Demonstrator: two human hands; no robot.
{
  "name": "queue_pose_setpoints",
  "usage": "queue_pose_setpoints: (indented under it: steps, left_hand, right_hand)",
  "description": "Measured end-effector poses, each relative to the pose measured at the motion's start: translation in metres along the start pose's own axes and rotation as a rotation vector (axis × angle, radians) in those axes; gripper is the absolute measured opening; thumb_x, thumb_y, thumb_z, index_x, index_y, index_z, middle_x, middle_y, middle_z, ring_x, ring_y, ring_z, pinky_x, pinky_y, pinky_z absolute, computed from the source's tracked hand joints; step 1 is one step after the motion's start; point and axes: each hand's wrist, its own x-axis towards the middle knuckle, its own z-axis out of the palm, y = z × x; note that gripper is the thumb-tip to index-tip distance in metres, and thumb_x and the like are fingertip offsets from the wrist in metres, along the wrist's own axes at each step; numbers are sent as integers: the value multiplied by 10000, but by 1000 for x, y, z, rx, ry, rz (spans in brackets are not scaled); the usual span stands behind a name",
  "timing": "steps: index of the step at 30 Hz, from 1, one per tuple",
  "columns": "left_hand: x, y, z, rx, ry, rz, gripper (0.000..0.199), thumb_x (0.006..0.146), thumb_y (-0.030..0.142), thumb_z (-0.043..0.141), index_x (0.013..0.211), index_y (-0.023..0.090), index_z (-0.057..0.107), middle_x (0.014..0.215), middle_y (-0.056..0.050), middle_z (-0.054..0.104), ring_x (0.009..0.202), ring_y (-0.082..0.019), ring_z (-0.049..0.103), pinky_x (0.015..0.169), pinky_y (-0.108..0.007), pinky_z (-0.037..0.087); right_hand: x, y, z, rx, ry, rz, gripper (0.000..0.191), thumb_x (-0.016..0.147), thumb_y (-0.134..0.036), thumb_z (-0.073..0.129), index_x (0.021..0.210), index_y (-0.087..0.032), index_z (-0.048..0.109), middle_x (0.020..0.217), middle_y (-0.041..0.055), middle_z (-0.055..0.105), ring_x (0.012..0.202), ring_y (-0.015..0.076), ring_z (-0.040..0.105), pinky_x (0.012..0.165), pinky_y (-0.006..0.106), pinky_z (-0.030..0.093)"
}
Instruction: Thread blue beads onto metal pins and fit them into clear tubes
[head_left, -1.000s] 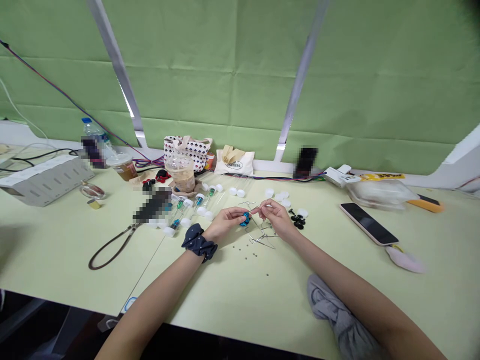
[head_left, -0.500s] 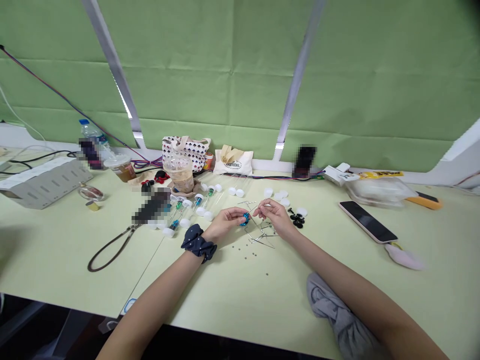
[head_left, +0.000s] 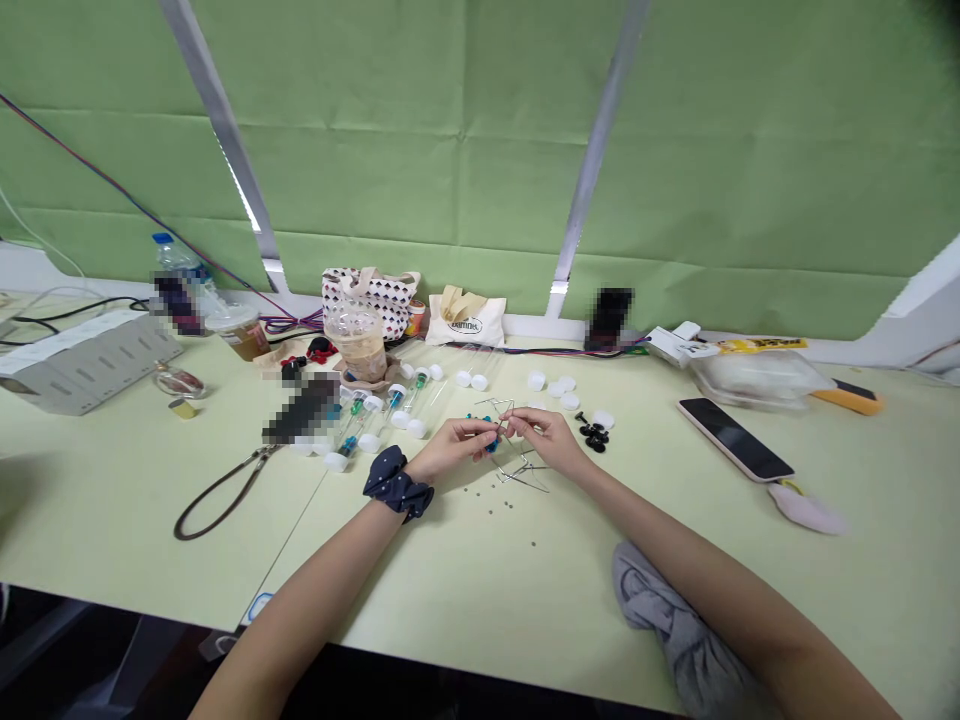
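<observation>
Both grips are closed in a fine pinch above the middle of the surface [head_left: 150, 500]. The left hand [head_left: 454, 438], with a navy dotted scrunchie [head_left: 397, 487] at its wrist, holds a small blue piece [head_left: 491, 447], now mostly hidden between the fingers. The right hand [head_left: 547, 435] pinches a bent wire frame [head_left: 517, 470] that runs into that piece. Compared with the earlier frame, the hands sit closer together and the wire rises higher above the fingers.

Roughly eight tiny dark beads [head_left: 491, 503] lie scattered just below the hands. Beyond the wire are a cluster of black parts [head_left: 595, 433] and about five white caps [head_left: 555, 388]. To the left, three clear tubes with coloured inserts [head_left: 390, 410] lie near a pixelated object [head_left: 304, 408] and a dark looped strap [head_left: 217, 495]. Farther back stand a plastic cup of coffee [head_left: 358, 340] and a patterned tote bag [head_left: 367, 295]. A phone [head_left: 735, 440] lies to the right, and a grey cloth [head_left: 667, 620] sits under the right forearm. Nothing stands between the hands and the wire.
</observation>
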Motion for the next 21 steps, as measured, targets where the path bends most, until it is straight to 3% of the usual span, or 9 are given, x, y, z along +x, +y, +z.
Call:
queue_pose_setpoints:
  steps: [3,6,11,13,18,21]
  left_hand:
    - [1,-1,-2,-25,45,9,367,720,416,663,938,121,687,750,-67,663,565,-91,513,572,-239,399]
    - [4,-3,-7,-106,151,28,359,708,407,677,929,125,683,825,-88,669,630,-118,569,589,-244,418]
    - [9,-9,-17,-232,380,76,371,695,398,691,958,137,668,892,-82,657,668,-127,609,608,-248,444]
    - [9,-12,-19,-246,411,86,381,696,400,690,971,137,663,877,-74,655,660,-121,610,605,-244,447]
    - [9,-13,-19,-256,409,79,380,689,390,699,964,130,666,856,-68,656,647,-115,607,591,-234,448]
    - [9,-13,-17,-249,404,73,373,683,381,706,950,124,667,858,-72,658,646,-116,607,588,-231,453]
  right_hand:
    - [1,-1,0,-103,1,5,339,861,-425,458,1037,-187,624,834,52,666,760,160,591,653,267,440]
    - [0,-3,-2,-230,-3,43,331,822,-412,521,1054,-184,583,786,29,645,643,128,556,597,246,417]
    - [-8,-9,-5,-495,-415,71,185,672,-332,689,760,-180,629,757,14,612,675,133,550,605,231,382]
    - [-10,-10,-4,-575,-486,72,143,652,-279,704,732,-181,636,783,20,609,719,143,549,623,231,371]
    - [-10,-10,-8,-689,-517,143,39,698,-135,628,681,-169,620,806,34,607,723,139,543,610,223,351]
    - [-9,-8,-8,-686,-477,138,23,724,-193,634,737,-179,621,811,33,599,735,143,548,639,230,361]
